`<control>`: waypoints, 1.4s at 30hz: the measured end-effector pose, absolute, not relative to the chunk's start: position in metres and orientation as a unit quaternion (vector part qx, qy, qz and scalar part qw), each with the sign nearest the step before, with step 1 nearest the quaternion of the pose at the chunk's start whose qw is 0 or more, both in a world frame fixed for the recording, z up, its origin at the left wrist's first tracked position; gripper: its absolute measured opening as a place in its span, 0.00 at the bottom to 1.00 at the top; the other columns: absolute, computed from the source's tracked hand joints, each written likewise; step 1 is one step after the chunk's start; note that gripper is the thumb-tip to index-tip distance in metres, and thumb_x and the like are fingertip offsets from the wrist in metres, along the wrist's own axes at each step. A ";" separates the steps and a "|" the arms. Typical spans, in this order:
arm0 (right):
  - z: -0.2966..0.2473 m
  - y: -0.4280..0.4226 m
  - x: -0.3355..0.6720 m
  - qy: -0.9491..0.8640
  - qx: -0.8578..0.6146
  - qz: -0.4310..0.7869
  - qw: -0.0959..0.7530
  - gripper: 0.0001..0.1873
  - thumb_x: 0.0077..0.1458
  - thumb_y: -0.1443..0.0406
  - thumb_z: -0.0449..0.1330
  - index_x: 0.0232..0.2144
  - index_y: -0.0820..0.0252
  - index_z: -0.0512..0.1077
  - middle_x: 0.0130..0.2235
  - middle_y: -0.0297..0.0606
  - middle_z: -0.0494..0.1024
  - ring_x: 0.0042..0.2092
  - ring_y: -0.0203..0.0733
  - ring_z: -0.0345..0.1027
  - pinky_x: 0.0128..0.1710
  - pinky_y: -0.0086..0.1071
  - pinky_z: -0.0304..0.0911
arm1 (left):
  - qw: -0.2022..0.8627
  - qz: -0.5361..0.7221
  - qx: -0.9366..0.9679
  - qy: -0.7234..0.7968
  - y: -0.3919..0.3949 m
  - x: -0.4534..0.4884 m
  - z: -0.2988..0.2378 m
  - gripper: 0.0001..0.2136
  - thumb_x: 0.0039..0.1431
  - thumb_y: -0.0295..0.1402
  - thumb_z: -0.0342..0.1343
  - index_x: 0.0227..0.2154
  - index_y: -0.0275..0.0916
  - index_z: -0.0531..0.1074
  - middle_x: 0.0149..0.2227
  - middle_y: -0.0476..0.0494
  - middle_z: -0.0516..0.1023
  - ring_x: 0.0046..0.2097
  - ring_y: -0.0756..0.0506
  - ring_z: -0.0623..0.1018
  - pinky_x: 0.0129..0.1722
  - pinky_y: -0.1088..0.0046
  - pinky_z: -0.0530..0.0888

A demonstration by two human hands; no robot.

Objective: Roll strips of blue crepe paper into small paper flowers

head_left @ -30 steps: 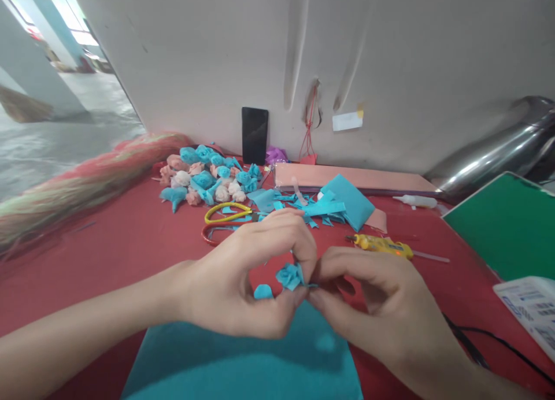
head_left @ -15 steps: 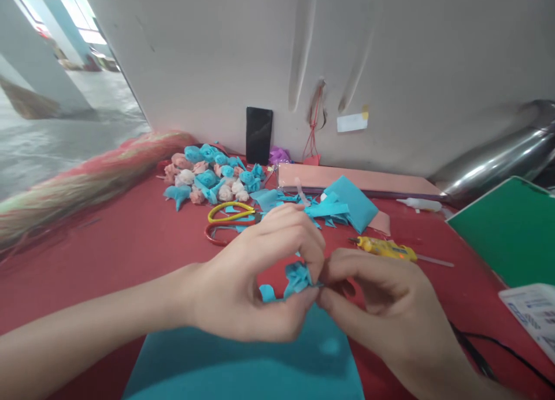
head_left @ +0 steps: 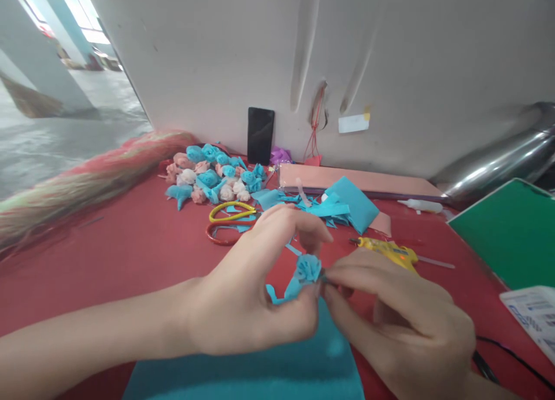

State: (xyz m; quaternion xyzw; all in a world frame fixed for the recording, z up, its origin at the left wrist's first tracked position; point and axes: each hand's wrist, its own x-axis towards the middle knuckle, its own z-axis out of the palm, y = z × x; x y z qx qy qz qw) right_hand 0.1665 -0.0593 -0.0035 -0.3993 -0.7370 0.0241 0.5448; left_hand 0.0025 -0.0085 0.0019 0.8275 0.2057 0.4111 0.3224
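Note:
Both of my hands meet over the red table [head_left: 130, 244] around a small rolled blue felt flower [head_left: 307, 269]. My left hand [head_left: 255, 299] curls round it, thumb underneath and fingers arched over the top. My right hand [head_left: 399, 319] pinches the flower's right side between thumb and forefinger. A loose blue tail of the strip hangs down to the left of the roll. Beneath both hands lies a large blue felt sheet [head_left: 243, 377].
A yellow glue gun [head_left: 385, 250] lies just behind my right hand, its black cord trailing right. Yellow and red scissors [head_left: 228, 221], blue scraps [head_left: 333, 206], a heap of finished blue, pink and white flowers [head_left: 212, 174], a pink sheet, a black phone [head_left: 260, 135], a green board [head_left: 511, 232].
The blue roll has turned upright and become rounder between my fingers. My left forefinger has lifted off it, and my right hand has slid a little lower and right.

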 end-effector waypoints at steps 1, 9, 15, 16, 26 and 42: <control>-0.004 -0.059 0.167 -0.738 -0.399 0.012 0.544 0.08 0.47 0.77 0.62 0.26 0.61 0.75 0.25 0.33 0.80 0.27 0.30 0.74 0.33 0.19 0.71 | 0.322 0.413 0.826 0.210 -0.009 0.002 0.001 0.13 0.50 0.22 0.52 0.40 0.39 0.63 0.36 0.48 0.67 0.39 0.48 0.71 0.39 0.70 0.72; -0.002 -0.058 0.171 -0.752 -0.391 -0.033 0.529 0.07 0.49 0.77 0.62 0.27 0.62 0.74 0.26 0.33 0.81 0.27 0.31 0.74 0.31 0.21 0.70 | 0.345 0.427 0.810 0.207 -0.010 0.001 -0.003 0.16 0.54 0.22 0.53 0.44 0.42 0.60 0.40 0.52 0.66 0.42 0.53 0.71 0.45 0.77 0.70; 0.001 -0.054 0.171 -0.745 -0.386 -0.006 0.543 0.08 0.51 0.77 0.62 0.27 0.61 0.74 0.24 0.30 0.80 0.26 0.29 0.73 0.30 0.19 0.69 | 0.345 0.429 0.811 0.198 -0.008 0.000 0.000 0.17 0.54 0.20 0.52 0.45 0.42 0.60 0.39 0.54 0.68 0.40 0.54 0.72 0.46 0.79 0.70; 0.001 -0.053 0.172 -0.746 -0.386 0.010 0.543 0.08 0.51 0.77 0.62 0.27 0.61 0.75 0.24 0.29 0.80 0.26 0.29 0.72 0.30 0.19 0.69 | 0.348 0.431 0.809 0.196 -0.008 0.000 0.000 0.17 0.54 0.20 0.52 0.44 0.42 0.61 0.39 0.54 0.68 0.39 0.55 0.72 0.46 0.79 0.71; 0.010 -0.052 0.173 -0.745 -0.388 0.063 0.538 0.09 0.47 0.76 0.65 0.24 0.58 0.75 0.24 0.31 0.80 0.24 0.33 0.72 0.25 0.23 0.71 | 0.341 0.441 0.815 0.162 -0.004 0.000 0.003 0.18 0.51 0.18 0.53 0.44 0.42 0.62 0.37 0.52 0.70 0.37 0.52 0.74 0.42 0.74 0.75; 0.016 -0.047 0.178 -0.765 -0.316 0.164 0.536 0.09 0.47 0.78 0.65 0.22 0.61 0.76 0.22 0.33 0.80 0.24 0.32 0.73 0.26 0.18 0.71 | 0.274 0.400 0.875 0.012 0.010 -0.008 0.013 0.19 0.51 0.14 0.51 0.46 0.35 0.61 0.36 0.47 0.71 0.45 0.48 0.74 0.51 0.67 0.72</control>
